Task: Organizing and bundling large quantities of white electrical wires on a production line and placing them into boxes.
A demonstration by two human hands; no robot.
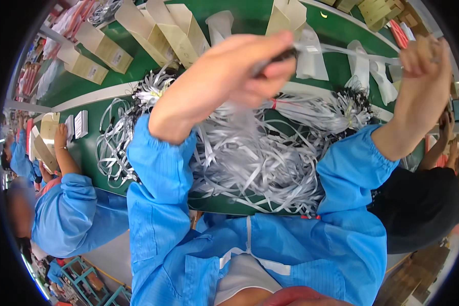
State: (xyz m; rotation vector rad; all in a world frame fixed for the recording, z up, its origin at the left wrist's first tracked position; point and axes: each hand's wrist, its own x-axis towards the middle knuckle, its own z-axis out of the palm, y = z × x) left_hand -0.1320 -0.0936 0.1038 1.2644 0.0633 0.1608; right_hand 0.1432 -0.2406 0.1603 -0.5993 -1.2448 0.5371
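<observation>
My left hand (234,66) is raised above the bench, fingers closed around the dark end of a pale grey lanyard (359,53). The strap runs across to the far right, where my right hand (424,69) is closed on its other part. Between the two hands it looks nearly straight. Both hands are a little blurred. Under my arms lies a big tangled pile of similar grey lanyards (255,158) with black fittings. A bundle of lanyards (311,113) with a red tie lies along the pile's far side.
Open cardboard boxes (171,35) stand along the far side of the green bench (130,84). White plastic sleeves (311,58) lie near them. A person in blue (71,209) works at the left beside small white stacks (80,124); a person in black (418,204) sits at the right.
</observation>
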